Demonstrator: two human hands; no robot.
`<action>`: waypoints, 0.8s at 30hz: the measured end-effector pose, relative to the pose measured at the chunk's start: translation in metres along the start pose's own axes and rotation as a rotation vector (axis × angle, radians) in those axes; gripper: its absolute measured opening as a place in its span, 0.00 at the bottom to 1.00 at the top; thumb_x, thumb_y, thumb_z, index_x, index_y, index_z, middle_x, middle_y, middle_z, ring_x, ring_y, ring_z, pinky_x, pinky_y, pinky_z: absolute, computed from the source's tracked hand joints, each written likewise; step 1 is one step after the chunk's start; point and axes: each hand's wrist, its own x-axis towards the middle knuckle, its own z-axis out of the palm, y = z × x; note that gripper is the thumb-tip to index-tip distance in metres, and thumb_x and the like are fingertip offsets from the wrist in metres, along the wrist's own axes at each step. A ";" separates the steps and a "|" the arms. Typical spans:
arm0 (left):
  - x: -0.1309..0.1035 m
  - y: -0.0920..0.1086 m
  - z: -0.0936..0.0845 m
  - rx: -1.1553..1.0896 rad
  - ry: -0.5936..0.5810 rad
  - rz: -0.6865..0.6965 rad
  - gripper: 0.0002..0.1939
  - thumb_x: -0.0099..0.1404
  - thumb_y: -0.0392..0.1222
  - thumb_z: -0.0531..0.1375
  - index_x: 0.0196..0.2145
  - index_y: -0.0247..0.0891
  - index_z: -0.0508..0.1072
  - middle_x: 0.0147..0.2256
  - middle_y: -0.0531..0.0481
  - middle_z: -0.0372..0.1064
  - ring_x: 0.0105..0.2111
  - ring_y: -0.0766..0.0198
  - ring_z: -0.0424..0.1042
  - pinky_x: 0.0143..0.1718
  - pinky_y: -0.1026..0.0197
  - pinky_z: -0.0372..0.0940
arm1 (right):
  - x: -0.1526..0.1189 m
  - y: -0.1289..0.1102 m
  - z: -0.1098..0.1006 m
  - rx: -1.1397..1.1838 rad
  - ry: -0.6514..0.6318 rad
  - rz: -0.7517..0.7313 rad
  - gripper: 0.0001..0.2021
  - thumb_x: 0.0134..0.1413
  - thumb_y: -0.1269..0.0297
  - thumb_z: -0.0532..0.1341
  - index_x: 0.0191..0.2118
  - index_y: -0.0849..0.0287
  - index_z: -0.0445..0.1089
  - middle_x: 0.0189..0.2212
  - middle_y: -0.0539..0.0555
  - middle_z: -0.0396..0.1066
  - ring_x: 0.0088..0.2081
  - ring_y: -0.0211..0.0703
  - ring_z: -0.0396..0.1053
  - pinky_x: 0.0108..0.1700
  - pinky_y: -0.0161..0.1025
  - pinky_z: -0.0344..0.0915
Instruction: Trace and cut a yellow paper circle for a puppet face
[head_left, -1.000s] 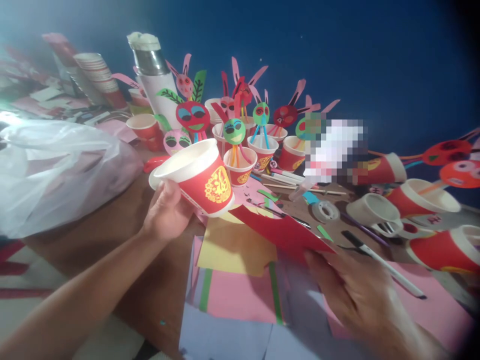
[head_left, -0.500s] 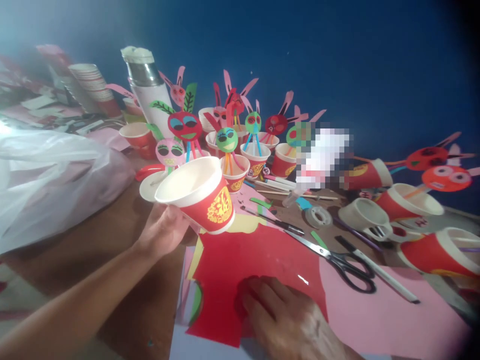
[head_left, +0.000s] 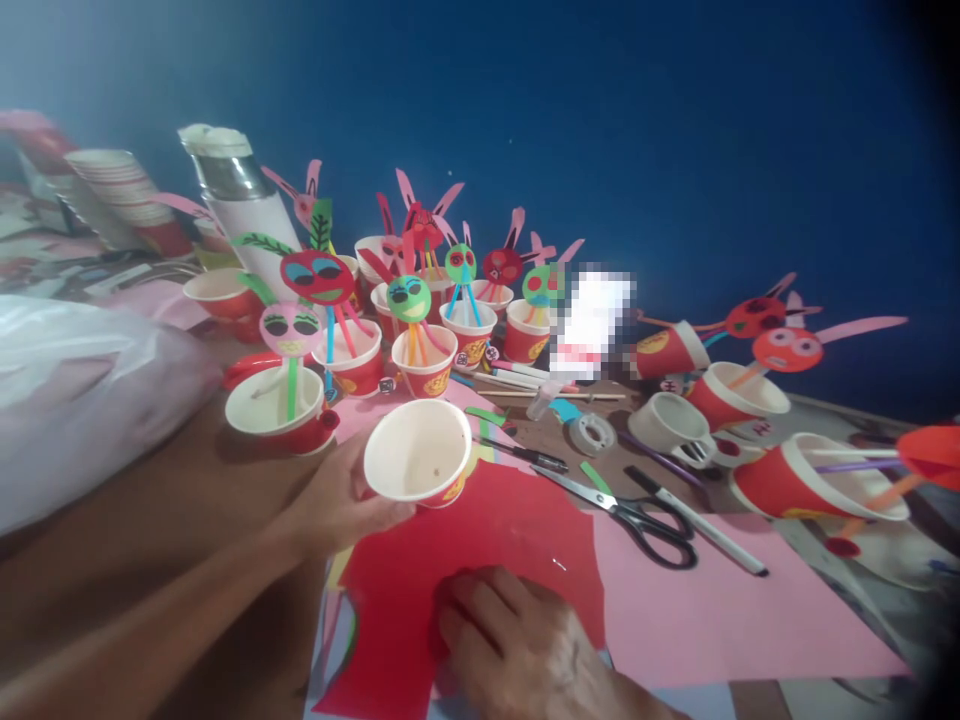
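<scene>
The left hand (head_left: 336, 502), curled round the cup (head_left: 418, 452) by the red paper's (head_left: 536, 525) far edge, should squeeze lightly while the half-open right hand (head_left: 521, 640) steadies the paper.

Beyond my brown tabletop (head_left: 225, 620), a plain dark blue wall (head_left: 675, 130) rises; its left end, above the silver-necked flask (head_left: 247, 215), looks hazy and pale with light, its right end dim.

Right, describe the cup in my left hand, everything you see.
The cup looks like paper: white rim, white inside with a dark speck, red outside with yellow print. It looks empty. Its mouth tips towards the camera. Your left hand holds its left side, by the red sheet; whether cup and sheet touch is unclear.
</scene>
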 end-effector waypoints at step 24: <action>0.005 -0.017 -0.006 -0.074 -0.137 -0.030 0.47 0.45 0.52 0.68 0.59 0.39 0.54 0.59 0.37 0.53 0.58 0.43 0.53 0.57 0.46 0.52 | 0.005 -0.003 0.015 -0.006 0.241 -0.005 0.08 0.53 0.74 0.55 0.28 0.59 0.69 0.25 0.51 0.73 0.26 0.37 0.69 0.22 0.30 0.62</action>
